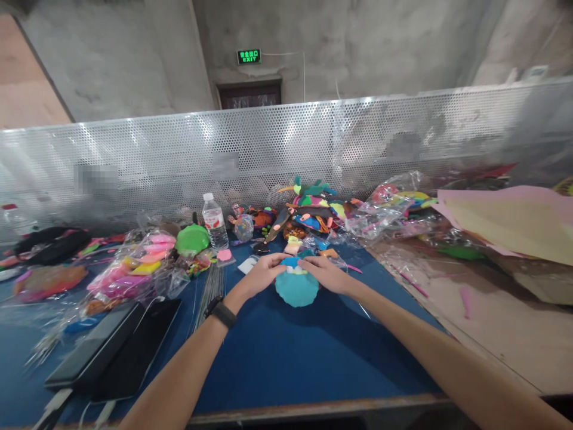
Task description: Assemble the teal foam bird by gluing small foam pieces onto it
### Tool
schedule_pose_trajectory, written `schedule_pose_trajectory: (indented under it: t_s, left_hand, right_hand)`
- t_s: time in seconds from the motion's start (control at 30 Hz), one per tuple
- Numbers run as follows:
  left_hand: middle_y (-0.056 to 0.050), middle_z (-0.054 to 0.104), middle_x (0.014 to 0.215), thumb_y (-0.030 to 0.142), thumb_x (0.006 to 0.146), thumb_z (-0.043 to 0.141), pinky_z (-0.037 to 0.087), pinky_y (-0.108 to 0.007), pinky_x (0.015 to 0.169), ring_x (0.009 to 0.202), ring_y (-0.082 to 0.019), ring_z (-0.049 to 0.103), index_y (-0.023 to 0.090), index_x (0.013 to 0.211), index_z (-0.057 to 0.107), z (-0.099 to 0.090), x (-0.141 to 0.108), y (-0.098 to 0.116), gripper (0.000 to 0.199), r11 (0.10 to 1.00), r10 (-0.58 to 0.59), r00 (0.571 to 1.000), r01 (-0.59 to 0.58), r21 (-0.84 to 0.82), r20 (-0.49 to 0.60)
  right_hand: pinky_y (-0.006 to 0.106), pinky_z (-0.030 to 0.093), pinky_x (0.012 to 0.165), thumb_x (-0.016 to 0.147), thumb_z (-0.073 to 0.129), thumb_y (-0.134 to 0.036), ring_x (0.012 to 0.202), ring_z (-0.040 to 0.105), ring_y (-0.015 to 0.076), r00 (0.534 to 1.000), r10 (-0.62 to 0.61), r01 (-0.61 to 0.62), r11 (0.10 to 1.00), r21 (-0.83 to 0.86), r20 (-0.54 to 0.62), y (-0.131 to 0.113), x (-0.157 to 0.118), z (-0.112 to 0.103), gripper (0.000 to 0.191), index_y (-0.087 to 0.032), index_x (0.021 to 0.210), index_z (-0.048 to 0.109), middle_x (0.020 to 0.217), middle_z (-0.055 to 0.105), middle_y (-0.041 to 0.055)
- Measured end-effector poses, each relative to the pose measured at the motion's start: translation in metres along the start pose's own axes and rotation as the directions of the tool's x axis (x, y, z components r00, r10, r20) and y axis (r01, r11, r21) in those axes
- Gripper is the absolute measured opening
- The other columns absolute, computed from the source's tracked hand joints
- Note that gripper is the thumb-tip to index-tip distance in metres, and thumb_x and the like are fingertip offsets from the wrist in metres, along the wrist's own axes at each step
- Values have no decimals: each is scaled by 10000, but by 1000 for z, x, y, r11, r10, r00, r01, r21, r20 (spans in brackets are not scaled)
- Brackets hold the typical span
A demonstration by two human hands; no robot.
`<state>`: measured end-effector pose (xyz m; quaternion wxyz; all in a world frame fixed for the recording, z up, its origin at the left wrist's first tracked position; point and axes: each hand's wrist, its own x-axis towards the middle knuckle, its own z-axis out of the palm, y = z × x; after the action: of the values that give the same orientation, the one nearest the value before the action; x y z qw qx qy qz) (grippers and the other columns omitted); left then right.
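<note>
A round teal clay disc (297, 291) is between my two hands, over the middle of the blue table. Its upper edge carries a blue patch (292, 262) with small white pieces beside it. My left hand (265, 272) grips the disc's upper left edge, thumb toward the middle. On the opposite side my right hand (327, 273) holds the upper right edge with fingers bent. The fingertips partly cover the blue and white parts. Just behind the hands lie a pale pink clay block (293, 246) and an orange piece (329, 253).
Colourful clay figures (308, 209) are heaped at the back, by a water bottle (215, 222). Bagged pink clay (152, 257), thin wires (210, 295) and a phone (138, 352) beside a power bank (94, 346) are leftward. Cardboard (505, 334) covers the right.
</note>
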<state>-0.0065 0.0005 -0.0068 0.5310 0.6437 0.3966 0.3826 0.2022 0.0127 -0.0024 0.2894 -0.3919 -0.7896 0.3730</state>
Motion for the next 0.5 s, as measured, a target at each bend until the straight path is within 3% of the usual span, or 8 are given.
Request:
schedule_pose_trajectory:
  t_s: [0.17,0.27,0.5]
  left_hand:
    - [-79,674,1089,308,801,646,424,-219,577,713,-132,607,211,1246,587,0,-1,-1,459,1000,25,999,-24,-11,43]
    - [-83,681,1065,318,794,658,419,-218,571,704,-132,607,191,1210,600,2,0,-1,439,999,33,999,-34,2,37]
    - [-98,682,1070,291,803,665,475,-288,770,897,-188,634,158,1115,630,3,2,-4,341,990,139,990,-140,29,29]
  right_hand:
    - [228,273,489,858,525,-421,537,376,101,997,-82,82,995,-60,3,-2,0,-2,325,-177,647,488,575,404,-36]
    - [227,238,478,841,526,-400,522,340,93,998,-70,69,994,-85,-6,-1,0,0,325,-178,614,456,552,364,-43]
    - [232,217,465,800,555,-403,513,338,90,996,5,-17,991,-136,-90,5,4,8,339,-175,575,442,530,370,-43]
